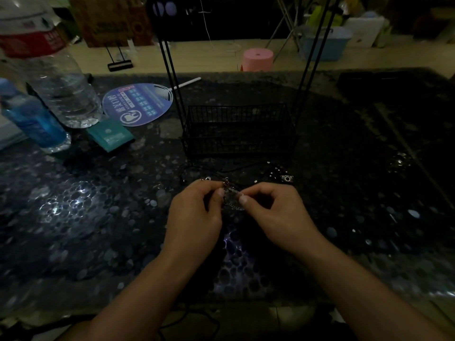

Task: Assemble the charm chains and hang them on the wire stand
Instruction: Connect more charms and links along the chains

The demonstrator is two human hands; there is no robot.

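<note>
Near the table's (73, 217) front edge, the left hand (197, 212) and right hand (275, 212) each pinch an end of 1 thin chain (232, 201), seemingly silver in the dimness, before the wire stand (238, 129).

- A round blue hand fan (137, 104), lying on the bench (98, 217), is showing large white Chinese characters and a white circular logo; they are too blurred to read.
- A large water bottle (49, 70) is wearing a red label with illegible white print.
</note>
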